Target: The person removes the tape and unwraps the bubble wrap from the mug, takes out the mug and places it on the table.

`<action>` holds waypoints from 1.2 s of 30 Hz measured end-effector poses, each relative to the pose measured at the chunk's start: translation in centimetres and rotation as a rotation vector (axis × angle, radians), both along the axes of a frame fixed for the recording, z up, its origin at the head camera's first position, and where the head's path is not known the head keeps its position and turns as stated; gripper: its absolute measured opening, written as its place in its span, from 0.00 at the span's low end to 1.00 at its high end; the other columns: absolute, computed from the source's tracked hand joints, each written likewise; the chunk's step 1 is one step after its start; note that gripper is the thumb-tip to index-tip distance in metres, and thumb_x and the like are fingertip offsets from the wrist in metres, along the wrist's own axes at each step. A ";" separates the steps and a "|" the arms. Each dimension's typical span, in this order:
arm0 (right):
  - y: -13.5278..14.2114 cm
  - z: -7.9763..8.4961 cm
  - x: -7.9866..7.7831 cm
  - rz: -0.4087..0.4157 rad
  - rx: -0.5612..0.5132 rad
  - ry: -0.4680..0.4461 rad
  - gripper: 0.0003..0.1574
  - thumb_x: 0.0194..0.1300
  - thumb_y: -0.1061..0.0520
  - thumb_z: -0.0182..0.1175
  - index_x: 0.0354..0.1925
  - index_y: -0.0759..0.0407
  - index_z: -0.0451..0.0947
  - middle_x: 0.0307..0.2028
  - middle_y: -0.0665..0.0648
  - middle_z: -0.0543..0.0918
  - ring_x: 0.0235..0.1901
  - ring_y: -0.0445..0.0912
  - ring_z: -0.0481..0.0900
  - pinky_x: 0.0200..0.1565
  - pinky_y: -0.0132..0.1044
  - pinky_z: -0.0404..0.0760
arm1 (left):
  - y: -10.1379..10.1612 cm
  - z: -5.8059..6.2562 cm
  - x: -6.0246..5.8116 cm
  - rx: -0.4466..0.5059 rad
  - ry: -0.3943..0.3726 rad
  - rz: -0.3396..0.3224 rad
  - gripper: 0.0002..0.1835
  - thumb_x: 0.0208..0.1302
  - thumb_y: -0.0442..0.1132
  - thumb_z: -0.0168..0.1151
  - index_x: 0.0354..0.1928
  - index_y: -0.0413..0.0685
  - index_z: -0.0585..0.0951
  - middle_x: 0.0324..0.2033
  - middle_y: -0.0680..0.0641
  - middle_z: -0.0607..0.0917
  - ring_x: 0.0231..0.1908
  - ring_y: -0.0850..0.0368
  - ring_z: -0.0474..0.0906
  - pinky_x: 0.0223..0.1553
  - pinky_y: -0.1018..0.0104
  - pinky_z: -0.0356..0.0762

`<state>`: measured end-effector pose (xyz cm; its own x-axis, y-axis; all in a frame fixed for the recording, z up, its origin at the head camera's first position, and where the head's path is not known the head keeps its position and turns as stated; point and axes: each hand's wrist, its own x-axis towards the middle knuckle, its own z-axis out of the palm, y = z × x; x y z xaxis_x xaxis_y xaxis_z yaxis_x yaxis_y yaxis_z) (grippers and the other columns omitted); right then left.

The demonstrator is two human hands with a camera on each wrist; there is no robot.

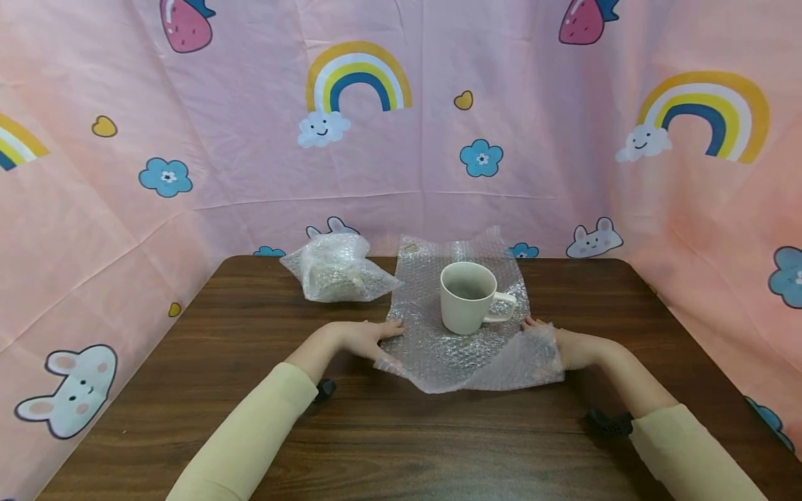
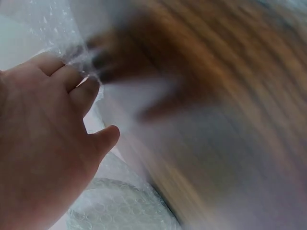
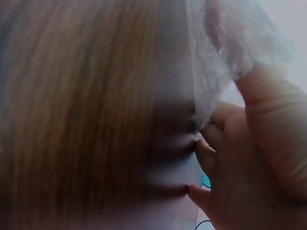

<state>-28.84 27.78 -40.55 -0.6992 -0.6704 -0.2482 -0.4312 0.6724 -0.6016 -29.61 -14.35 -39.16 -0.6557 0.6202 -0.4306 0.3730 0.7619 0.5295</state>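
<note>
A white mug (image 1: 464, 306) stands upright on a sheet of bubble wrap (image 1: 421, 348), its handle to the right. At the sheet's left edge my left hand (image 1: 363, 339) touches the wrap with extended fingers, the thumb apart from them. My right hand (image 1: 567, 346) is at the right edge, fingers spread towards the tabletop. The sheet's near right corner is raised and drapes over part of that hand. In the right wrist view, wrap (image 3: 216, 62) covers the end of the right thumb (image 3: 268, 91).
A bubble-wrapped bundle (image 1: 338, 270) sits at the back left of the dark wooden table (image 1: 401, 445). Behind the table hangs a pink printed cloth (image 1: 250, 139), and the far end of the sheet reaches the table's back edge. Dark wrist devices (image 1: 609, 422) show below both wrists.
</note>
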 end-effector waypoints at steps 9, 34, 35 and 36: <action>0.1 -0.2 0.1 -0.011 0.071 0.030 0.71 0.52 0.36 0.69 0.73 0.70 0.41 0.70 0.78 0.39 0.68 0.73 0.36 0.60 0.71 0.36 | 0.1 -0.5 0.5 -0.047 0.060 -0.021 0.55 0.54 0.59 0.69 0.75 0.46 0.50 0.75 0.46 0.41 0.73 0.50 0.36 0.68 0.44 0.31; 0.4 -1.0 0.6 -0.050 0.028 0.075 0.67 0.51 0.42 0.73 0.73 0.69 0.45 0.71 0.74 0.40 0.69 0.69 0.34 0.59 0.72 0.32 | 1.8 -1.2 1.6 -0.214 0.210 -0.016 0.66 0.46 0.66 0.70 0.75 0.41 0.43 0.74 0.42 0.37 0.72 0.49 0.33 0.66 0.40 0.27; 0.4 -1.0 0.8 -0.048 0.023 0.075 0.66 0.52 0.42 0.72 0.73 0.68 0.46 0.72 0.74 0.40 0.69 0.69 0.34 0.59 0.72 0.32 | 1.8 -1.3 1.6 -0.217 0.209 -0.015 0.66 0.46 0.66 0.70 0.75 0.41 0.43 0.74 0.42 0.37 0.72 0.49 0.33 0.66 0.40 0.27; 0.4 -0.9 1.0 -0.048 0.020 0.075 0.65 0.53 0.42 0.71 0.73 0.68 0.47 0.72 0.73 0.41 0.69 0.69 0.34 0.59 0.72 0.32 | 1.8 -1.3 1.6 -0.219 0.209 -0.013 0.66 0.46 0.66 0.70 0.75 0.41 0.43 0.74 0.42 0.37 0.72 0.49 0.33 0.66 0.40 0.27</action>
